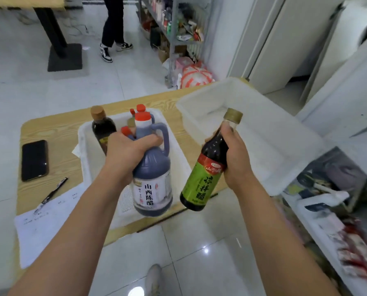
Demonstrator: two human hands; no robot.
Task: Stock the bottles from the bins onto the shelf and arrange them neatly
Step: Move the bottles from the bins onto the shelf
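Observation:
My left hand (127,149) grips the neck and handle of a large dark vinegar jug (152,180) with a red-and-white cap and a white label, held above the near edge of the left white bin (83,146). My right hand (235,154) holds a slim dark bottle with a green label and gold cap (204,178), tilted, in front of the right white bin (263,133). In the left bin stand a dark bottle with a gold cap (102,127) and red-capped bottles (141,108) behind the jug. The right bin looks bare inside.
Both bins rest on a low wooden table (50,129) with a black phone (35,160), a pen (50,195) and paper sheets (41,227). A white shelf unit (338,210) with packaged goods stands at the right. Another person's legs (112,28) and a cluttered rack (178,24) are farther back.

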